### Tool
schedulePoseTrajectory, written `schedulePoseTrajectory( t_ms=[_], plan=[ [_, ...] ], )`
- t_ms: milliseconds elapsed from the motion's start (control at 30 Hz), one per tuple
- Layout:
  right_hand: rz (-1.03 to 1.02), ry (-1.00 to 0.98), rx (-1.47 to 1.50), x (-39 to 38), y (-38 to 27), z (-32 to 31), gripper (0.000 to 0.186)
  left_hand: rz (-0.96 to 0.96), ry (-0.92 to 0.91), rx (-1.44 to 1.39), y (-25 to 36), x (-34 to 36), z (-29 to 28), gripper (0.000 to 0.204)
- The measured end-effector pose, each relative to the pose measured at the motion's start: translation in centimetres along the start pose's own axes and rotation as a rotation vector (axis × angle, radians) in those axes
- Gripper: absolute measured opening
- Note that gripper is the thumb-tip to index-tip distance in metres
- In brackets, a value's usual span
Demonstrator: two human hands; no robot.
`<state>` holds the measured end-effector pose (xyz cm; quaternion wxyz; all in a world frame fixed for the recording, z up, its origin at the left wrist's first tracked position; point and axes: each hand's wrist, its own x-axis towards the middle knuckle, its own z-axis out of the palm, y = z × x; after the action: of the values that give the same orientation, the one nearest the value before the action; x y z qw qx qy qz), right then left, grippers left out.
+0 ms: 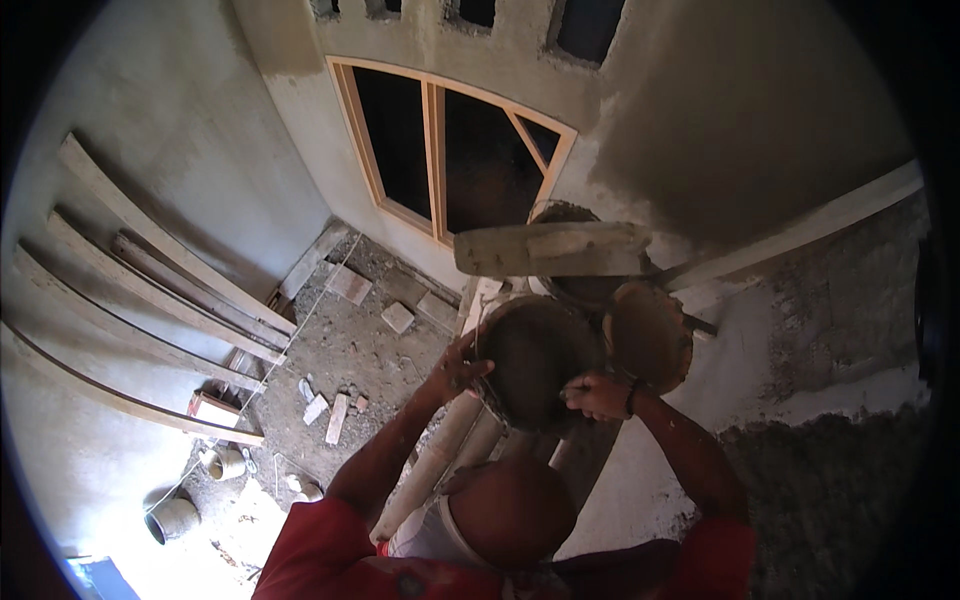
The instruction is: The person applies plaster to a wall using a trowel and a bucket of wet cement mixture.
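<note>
A round bucket [540, 350] of dark grey wet mortar stands in front of me. My left hand [462, 372] is closed on its left rim, with the thumb over the edge. At the bucket's right side my right hand [598, 395] is closed low over the mortar; what its fingers hold is hidden. Right beside the bucket is a second, mortar-crusted container [652, 335], tilted with its yellowish inside showing. Behind them a long, mortar-smeared board [552, 249] lies across another container [590, 290].
Round poles [455, 450] run beneath the bucket. Below left, the floor holds broken bricks [338, 418], blocks and buckets [172, 520]. Long planks [170, 235] lean on the left wall. A wooden window frame [435, 150] is set in the wall ahead; damp plaster [750, 130] covers the right side.
</note>
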<state>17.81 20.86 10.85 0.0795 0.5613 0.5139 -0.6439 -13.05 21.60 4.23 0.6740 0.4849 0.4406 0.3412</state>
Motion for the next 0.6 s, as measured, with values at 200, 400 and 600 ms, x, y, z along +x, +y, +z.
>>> schedulePoseTrajectory(
  t_ms=[200,400,600],
  plan=[
    [-0.557,0.389,-0.441,-1.5,2.7,-1.2,0.037,0.027,-0.019,0.021,0.5,0.7,-0.2,0.081],
    [-0.314,0.486,-1.308,-4.1,-3.5,0.1,0.019,-0.033,-0.018,0.032,-0.1,1.1,-0.7,0.078],
    [-0.224,0.678,-1.403,-5.1,-8.1,-1.9,0.016,-0.006,0.001,0.029,0.2,0.6,-0.3,0.078]
  ],
)
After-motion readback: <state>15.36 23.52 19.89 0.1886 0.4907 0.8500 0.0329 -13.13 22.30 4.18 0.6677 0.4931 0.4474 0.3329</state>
